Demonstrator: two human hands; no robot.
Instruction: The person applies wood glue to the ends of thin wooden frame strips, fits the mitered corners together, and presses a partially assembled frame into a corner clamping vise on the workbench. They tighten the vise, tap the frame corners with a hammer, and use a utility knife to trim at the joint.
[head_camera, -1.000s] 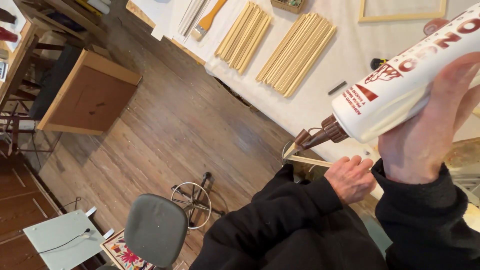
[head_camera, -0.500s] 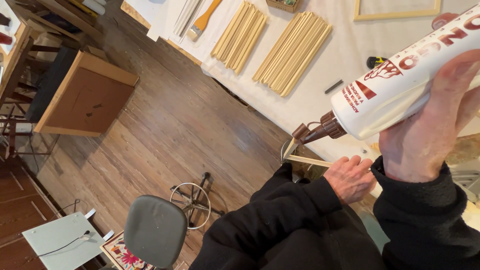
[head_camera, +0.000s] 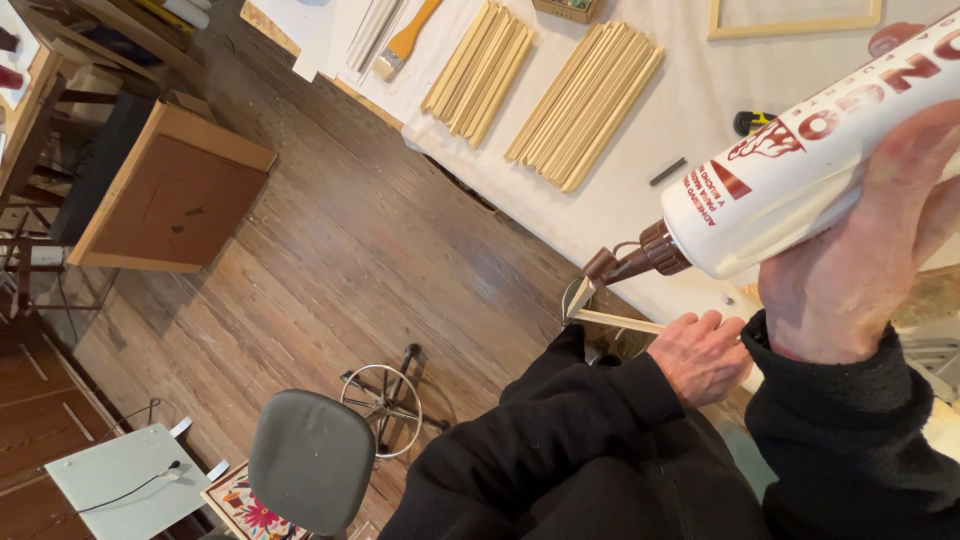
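A thin wooden strip (head_camera: 618, 320), right of frame centre, is gripped by the left hand (head_camera: 705, 355). The brown nozzle of the white glue bottle (head_camera: 800, 170), clasped in the right hand (head_camera: 860, 250), remains at the strip's end; nothing has shifted, so gluing appears ongoing. Strip bundles (head_camera: 585, 100) lie above on the table (head_camera: 700, 90).

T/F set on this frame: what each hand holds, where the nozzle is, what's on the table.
1. The right hand grips a white glue bottle. True.
2. The bottle's brown nozzle points at the end of a thin wooden strip. True.
3. The left hand is empty. False: it holds the wooden strip.
4. Two bundles of wooden strips lie on the cloth-covered table. True.
5. A paintbrush lies on the floor. False: it lies on the table.
6. The grey stool lies tipped over. False: it stands upright.
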